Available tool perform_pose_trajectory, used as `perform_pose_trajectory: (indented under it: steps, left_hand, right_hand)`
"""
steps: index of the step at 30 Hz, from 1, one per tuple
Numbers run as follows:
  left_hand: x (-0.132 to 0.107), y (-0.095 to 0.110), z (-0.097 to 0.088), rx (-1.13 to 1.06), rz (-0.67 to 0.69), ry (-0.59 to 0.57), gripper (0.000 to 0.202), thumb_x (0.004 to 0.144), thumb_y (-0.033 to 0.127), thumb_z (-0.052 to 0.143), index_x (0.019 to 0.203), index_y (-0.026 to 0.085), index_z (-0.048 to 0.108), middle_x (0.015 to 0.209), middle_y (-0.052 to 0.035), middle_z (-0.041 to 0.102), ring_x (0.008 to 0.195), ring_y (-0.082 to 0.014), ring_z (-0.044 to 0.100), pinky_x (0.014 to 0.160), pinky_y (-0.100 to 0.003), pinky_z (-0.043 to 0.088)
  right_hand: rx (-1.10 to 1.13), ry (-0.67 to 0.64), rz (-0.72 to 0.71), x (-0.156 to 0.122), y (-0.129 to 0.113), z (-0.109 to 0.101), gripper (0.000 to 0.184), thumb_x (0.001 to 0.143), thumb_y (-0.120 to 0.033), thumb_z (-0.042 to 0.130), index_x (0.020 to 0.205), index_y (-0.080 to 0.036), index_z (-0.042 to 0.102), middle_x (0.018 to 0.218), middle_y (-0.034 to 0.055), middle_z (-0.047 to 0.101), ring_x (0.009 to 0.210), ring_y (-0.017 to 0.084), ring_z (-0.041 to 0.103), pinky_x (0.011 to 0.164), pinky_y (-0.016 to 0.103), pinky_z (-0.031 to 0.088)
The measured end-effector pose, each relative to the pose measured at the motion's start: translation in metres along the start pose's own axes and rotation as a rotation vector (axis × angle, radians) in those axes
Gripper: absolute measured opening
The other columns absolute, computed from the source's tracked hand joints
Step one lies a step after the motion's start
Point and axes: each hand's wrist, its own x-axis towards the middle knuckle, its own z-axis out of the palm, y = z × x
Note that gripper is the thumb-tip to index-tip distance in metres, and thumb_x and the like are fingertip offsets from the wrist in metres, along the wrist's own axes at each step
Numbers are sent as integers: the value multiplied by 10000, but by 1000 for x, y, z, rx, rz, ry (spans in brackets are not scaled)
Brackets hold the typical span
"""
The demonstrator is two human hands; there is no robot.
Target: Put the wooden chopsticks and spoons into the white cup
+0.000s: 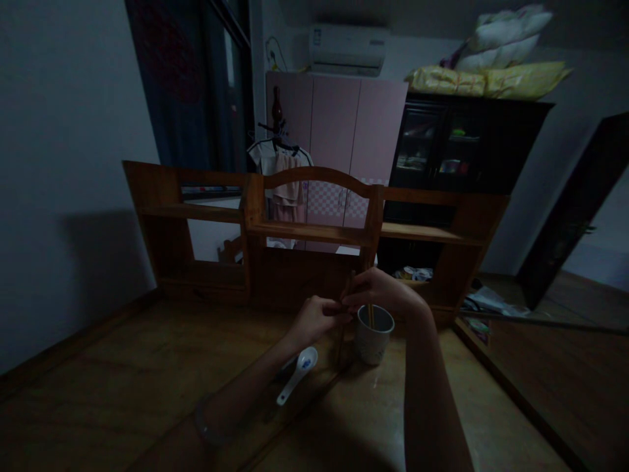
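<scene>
My left hand [322, 319] and my right hand [381, 290] meet over the wooden table. The fingers of both are closed around what looks like a pair of chopsticks [341, 344], held upright just left of a pale cup [372, 344]. Dim light hides whether it is one stick or two. Inside the cup, other chopsticks [371, 317] lean below my right hand. A white spoon [299, 372] with a blue mark in its bowl lies on the tabletop, beneath my left wrist. Something dark beside the spoon is partly covered by my left forearm.
A wooden shelf rack [309, 229] runs along the table's back edge, behind the cup. The wall [73, 164] closes off the left side, and a raised wooden rim [515, 393] borders the right. Beyond stand a pink wardrobe [334, 124] and a dark cabinet [511, 144].
</scene>
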Motion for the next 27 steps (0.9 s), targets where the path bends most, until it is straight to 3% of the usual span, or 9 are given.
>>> perform_pose_trajectory:
  steps: [9, 27]
  left_hand:
    - [0, -3, -1, 24, 23, 3, 307, 744, 374, 705, 932, 137, 752, 880, -54, 748, 871, -252, 672, 711, -258, 476]
    - [-1, 0, -1, 17, 19, 3, 338, 749, 380, 708, 993, 149, 741, 921, -55, 748, 914, -259, 671, 740, -265, 484]
  right_hand:
    - [15, 8, 5, 0, -1, 1, 214, 788, -294, 713, 871, -98, 733, 774, 69, 701, 706, 198, 656, 643, 252, 507]
    - [-12, 13, 8, -2, -4, 1, 204, 805, -296, 697, 866, -104, 729, 780, 67, 704, 712, 200, 659, 643, 256, 505]
